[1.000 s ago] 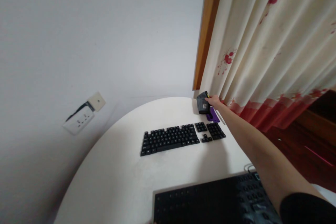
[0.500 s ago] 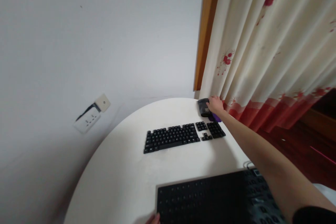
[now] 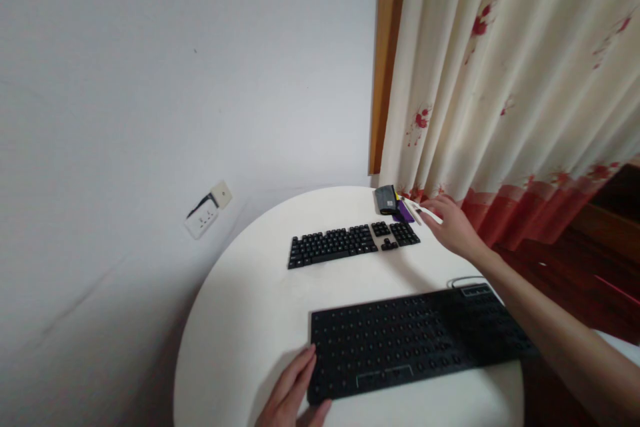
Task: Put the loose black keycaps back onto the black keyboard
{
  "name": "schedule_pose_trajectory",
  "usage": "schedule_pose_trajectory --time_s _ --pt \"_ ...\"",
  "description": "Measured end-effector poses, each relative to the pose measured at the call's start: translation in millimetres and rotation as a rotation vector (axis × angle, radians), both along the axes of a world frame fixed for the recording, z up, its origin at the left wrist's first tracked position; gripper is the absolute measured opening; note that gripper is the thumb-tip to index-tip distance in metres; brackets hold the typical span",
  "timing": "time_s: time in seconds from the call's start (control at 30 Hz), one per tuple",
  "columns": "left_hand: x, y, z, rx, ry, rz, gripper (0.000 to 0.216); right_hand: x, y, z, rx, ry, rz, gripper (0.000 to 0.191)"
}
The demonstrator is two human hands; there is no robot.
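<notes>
Wall socket (image 3: 203, 218), white, low on the wall. Left hand (image 3: 293, 390), partly open, touching the left end of a capless black keyboard base (image 3: 380, 340) on the white table (image 3: 235, 320); whether it grips, cannot tell. Black keycaps (image 3: 333, 245), laid out beyond the base. Grey pouch (image 3: 385, 201), beside a purple item (image 3: 403, 213). Right hand (image 3: 453, 228), fingers closed around a slim white tool (image 3: 433, 215), near the table's far right edge.

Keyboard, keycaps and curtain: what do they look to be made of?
Keyboard: probably plastic, dark and matte, judging by its rigid, straight-edged frame. Keycaps: likely molded plastic, dull black, with small uniform shapes. Curtain: matte fabric, hanging in soft folds; the exact fibre can't be told.
</notes>
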State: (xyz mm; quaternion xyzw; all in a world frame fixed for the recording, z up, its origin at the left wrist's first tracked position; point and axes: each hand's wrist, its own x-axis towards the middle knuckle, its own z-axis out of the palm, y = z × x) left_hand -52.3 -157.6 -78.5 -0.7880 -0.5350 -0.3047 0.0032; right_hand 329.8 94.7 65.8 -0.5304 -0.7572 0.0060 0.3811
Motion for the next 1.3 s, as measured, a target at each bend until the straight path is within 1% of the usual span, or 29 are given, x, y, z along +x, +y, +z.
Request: schedule_pose_trajectory --time_s 0.03,0.1,0.17,0.23,0.33,0.4,0.47,0.53,0.63,0.73,0.87,0.97,1.1,1.3 --pt "1 0 2.1 0.004 -0.001 0.011 0.059 14 -14 -6.7 -0.03 0.008 -0.05 0.033" --pt "5 -1 5.4 -0.005 -0.01 0.029 0.055 43 -39 -27.3 -0.102 0.035 -0.16 0.036" --pt "10 -3 7.2 -0.029 -0.027 0.05 0.052 68 -64 -54.2 -0.177 0.069 -0.242 0.038" --pt "13 -5 8.0 -0.054 -0.052 0.064 0.049 86 -89 -82.2 -0.234 0.097 -0.298 0.039" --pt "16 -7 7.0 -0.064 -0.097 0.107 0.044 98 -123 -116.8 -0.281 0.121 -0.362 0.042" --pt "15 -6 4.9 -0.045 -0.101 0.135 0.042 97 -138 -132.7 -0.302 0.125 -0.385 0.045" --pt "13 -5 2.0 -0.016 -0.077 0.137 0.044 91 -148 -142.9 -0.308 0.113 -0.406 0.051" --pt "11 -2 -0.8 0.011 -0.053 0.125 0.045 84 -151 -148.3 -0.301 0.079 -0.433 0.056" --pt "9 2 -2.7 0.029 -0.051 0.138 0.042 74 -150 -149.3 -0.285 0.019 -0.444 0.058" --pt "8 5 -2.2 0.034 -0.054 0.161 0.04 64 -143 -145.3 -0.268 0.004 -0.408 0.058" --pt "0 12 0.6 0.042 -0.033 0.187 0.04 46 -127 -137.0 -0.274 0.041 -0.378 0.055" --pt "-7 23 5.4 0.023 0.0 0.19 0.04 36 -112 -132.2 -0.287 0.056 -0.367 0.053" --pt "-10 37 16.4 -0.061 0.025 0.151 0.04 33 -96 -132.2 -0.273 0.036 -0.376 0.052" --pt "-10 47 32.7 -0.169 0.014 0.138 0.039 35 -90 -135.6 -0.283 -0.006 -0.375 0.054"
